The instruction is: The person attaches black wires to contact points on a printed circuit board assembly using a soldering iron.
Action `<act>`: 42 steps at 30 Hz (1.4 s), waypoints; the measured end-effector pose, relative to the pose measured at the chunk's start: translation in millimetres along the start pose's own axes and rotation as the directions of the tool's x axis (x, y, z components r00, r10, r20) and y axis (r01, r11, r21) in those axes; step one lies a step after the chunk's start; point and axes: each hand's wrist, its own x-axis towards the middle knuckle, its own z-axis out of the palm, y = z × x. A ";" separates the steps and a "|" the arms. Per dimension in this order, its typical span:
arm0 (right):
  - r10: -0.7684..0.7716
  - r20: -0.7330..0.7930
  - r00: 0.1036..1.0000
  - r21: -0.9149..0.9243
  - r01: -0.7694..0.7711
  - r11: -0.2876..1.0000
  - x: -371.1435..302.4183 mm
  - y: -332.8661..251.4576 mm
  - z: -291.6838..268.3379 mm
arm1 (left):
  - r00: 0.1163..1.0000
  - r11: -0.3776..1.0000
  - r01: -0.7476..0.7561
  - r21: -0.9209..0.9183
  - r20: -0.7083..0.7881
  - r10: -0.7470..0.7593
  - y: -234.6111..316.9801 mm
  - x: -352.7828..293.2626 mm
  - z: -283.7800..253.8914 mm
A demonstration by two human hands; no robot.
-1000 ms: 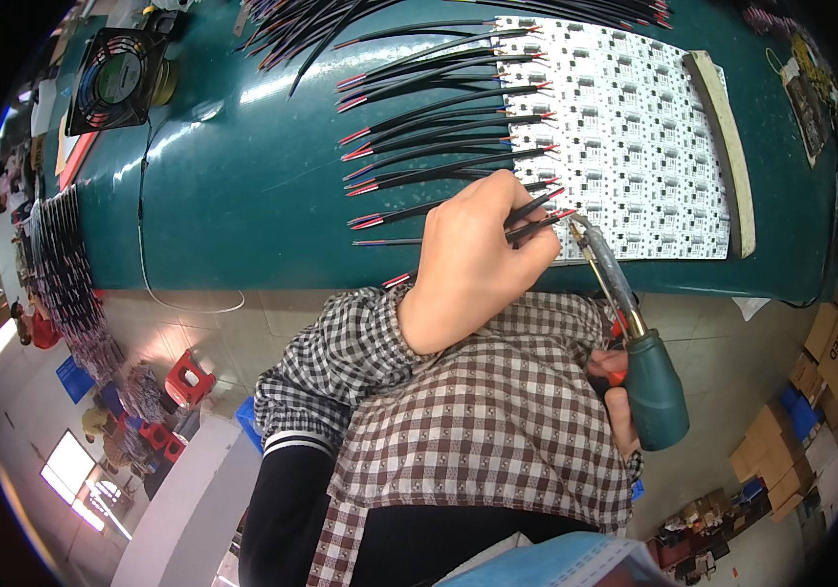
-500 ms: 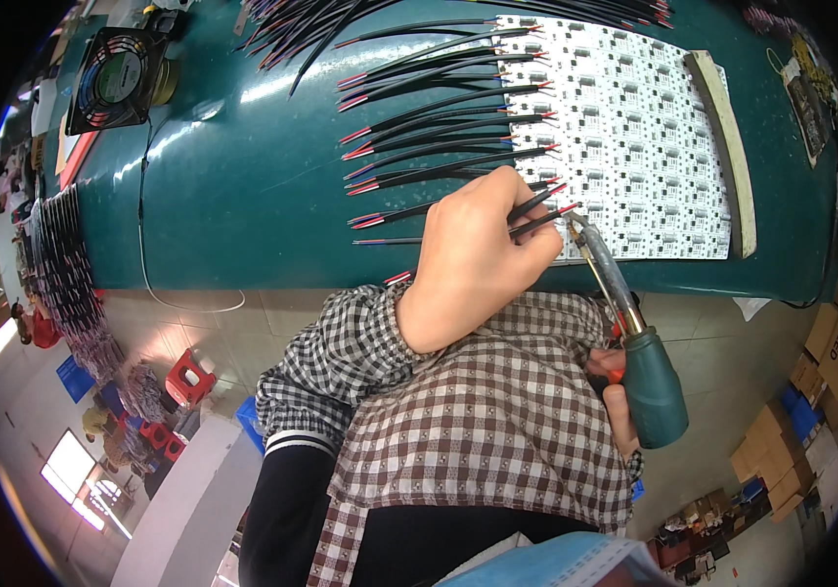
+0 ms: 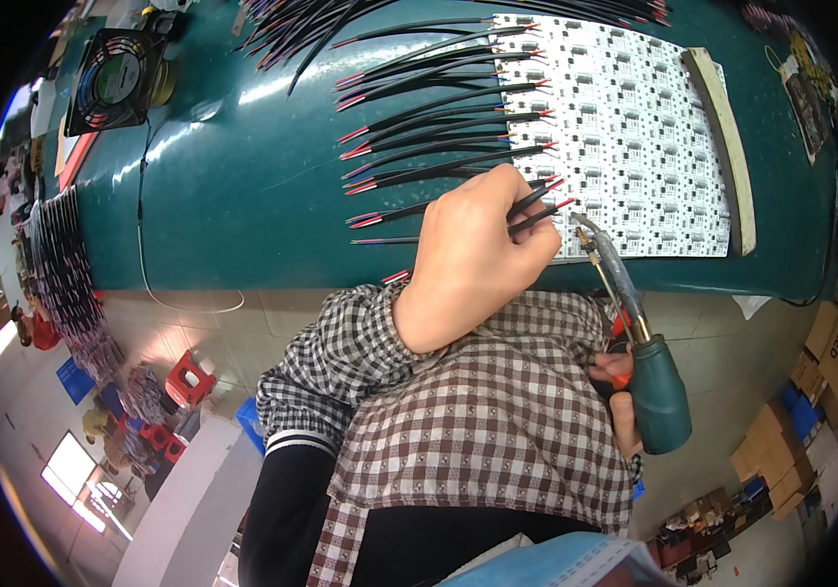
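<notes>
Wire soldered to circuit board panel on table.
A black wire (image 3: pixel 534 210) is pinched by the left hand (image 3: pixel 473 254) at the white panel (image 3: pixel 624 127) edge; the soldering iron (image 3: pixel 634 333) is gripped by the right hand (image 3: pixel 622 396), tip beside the wire end.

You have two hands in view: your left hand (image 3: pixel 473 256) and your right hand (image 3: pixel 622 403). There is one soldering iron (image 3: pixel 634 338) with a green handle, and one white circuit panel (image 3: pixel 634 117) on the bench (image 3: pixel 243 176), with one pale wooden strip (image 3: pixel 724 137) along its right edge. About nine red-tipped black wire pairs (image 3: pixel 419 137) lie in a row on the bench, plus two in your left grip; the loose bundle at the top is too tangled to count. One black cooling fan (image 3: pixel 118 78) stands at the far left.
</notes>
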 end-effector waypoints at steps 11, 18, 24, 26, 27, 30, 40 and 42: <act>-0.076 -0.035 0.997 0.019 0.076 0.997 1.5 3.4 3.9 | 0.998 0.999 -0.033 0.034 0.051 0.031 3.5 2.8 1.4; -0.059 0.037 0.998 -0.085 0.062 0.994 0.8 6.9 -4.2 | 0.997 0.997 -0.037 0.074 0.067 0.032 3.2 5.6 1.3; -0.097 0.053 0.994 -0.118 0.103 0.988 1.9 9.3 -4.0 | 0.996 0.986 -0.074 0.148 0.068 0.064 4.5 6.7 -0.2; -0.087 0.034 0.996 -0.112 0.091 0.990 -0.1 9.4 -2.0 | 0.995 0.986 -0.066 0.153 0.086 0.053 6.5 6.7 -0.8; -0.078 0.020 0.997 -0.106 0.079 0.991 -0.6 9.2 -1.2 | 0.995 0.986 -0.066 0.153 0.086 0.054 6.6 6.6 -1.0; -0.094 0.022 0.995 -0.092 0.096 0.991 -2.2 12.2 -2.3 | 0.995 0.987 -0.055 0.153 0.088 0.042 7.1 6.3 -1.1; -0.039 -0.069 0.997 0.041 0.042 0.998 -6.5 8.2 4.6 | 0.995 0.987 -0.067 0.147 0.087 0.055 5.2 4.5 -1.3; -0.144 -0.028 0.989 -0.006 0.144 0.990 -8.5 17.8 -1.1 | 0.995 0.988 -0.073 0.138 0.083 0.062 5.2 4.8 -2.1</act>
